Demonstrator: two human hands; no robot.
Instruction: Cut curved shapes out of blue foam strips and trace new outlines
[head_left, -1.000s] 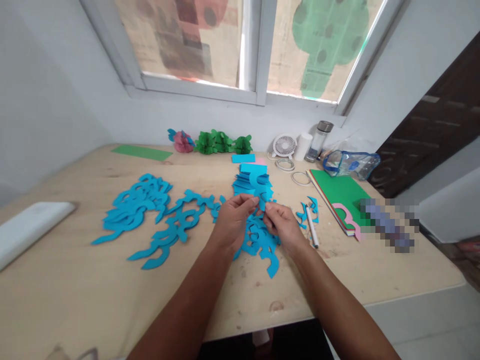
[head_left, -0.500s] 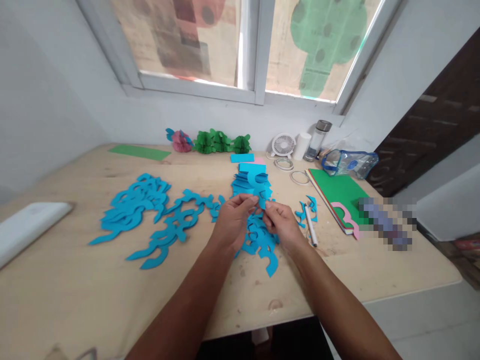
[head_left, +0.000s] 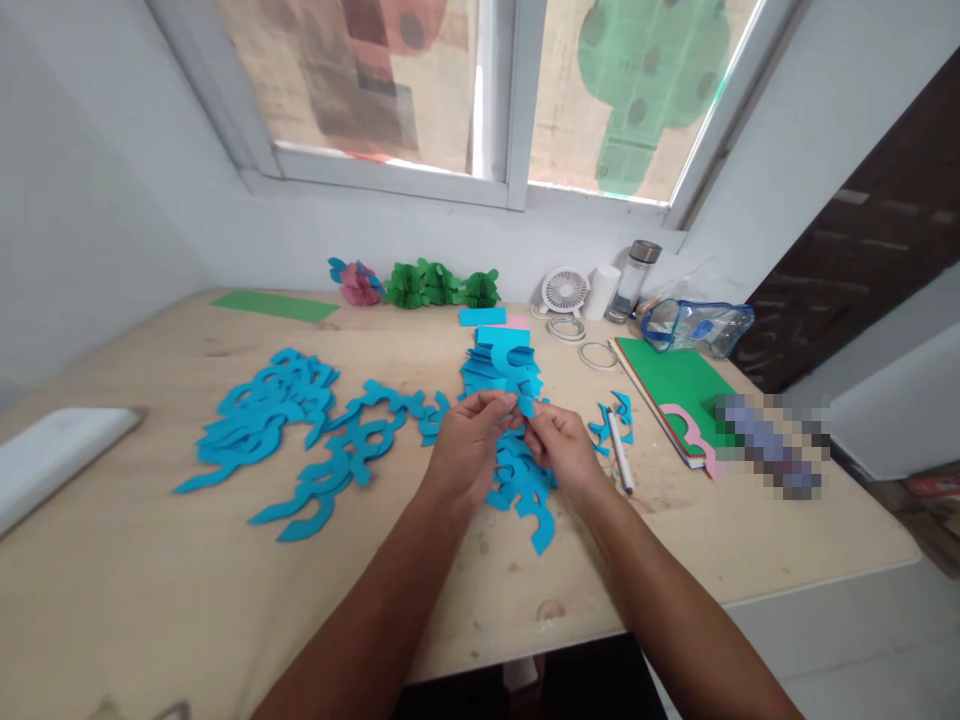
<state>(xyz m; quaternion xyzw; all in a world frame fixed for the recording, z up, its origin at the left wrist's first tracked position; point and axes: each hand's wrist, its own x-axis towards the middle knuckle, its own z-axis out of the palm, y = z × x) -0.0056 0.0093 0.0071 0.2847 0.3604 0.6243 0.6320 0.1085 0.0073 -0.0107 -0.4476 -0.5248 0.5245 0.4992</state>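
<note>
Between my two hands is a curved blue paper cutout (head_left: 526, 407), pinched at its lower end. My left hand (head_left: 471, 435) is closed on it from the left with thumb and fingers. My right hand (head_left: 556, 438) pinches it from the right, fingers curled. Under and below the hands lies a heap of blue paper pieces (head_left: 521, 475), partly hidden by them. Behind the hands sits a stack of folded blue paper (head_left: 480, 370). To the left are a looped blue paper chain (head_left: 367, 435) and a larger pile of blue cutouts (head_left: 262, 405).
Blue scraps (head_left: 621, 408) and a white pen (head_left: 620, 452) lie right of my hands. Farther right are green sheets (head_left: 667, 380) with a pink cutout (head_left: 686, 425). Along the back stand green paper figures (head_left: 421, 284), a small fan (head_left: 565, 290) and a bottle (head_left: 634, 280).
My hands keep nearly the same pinch on the blue cutout. The whole view has shifted very slightly; nothing on the table has visibly moved.
</note>
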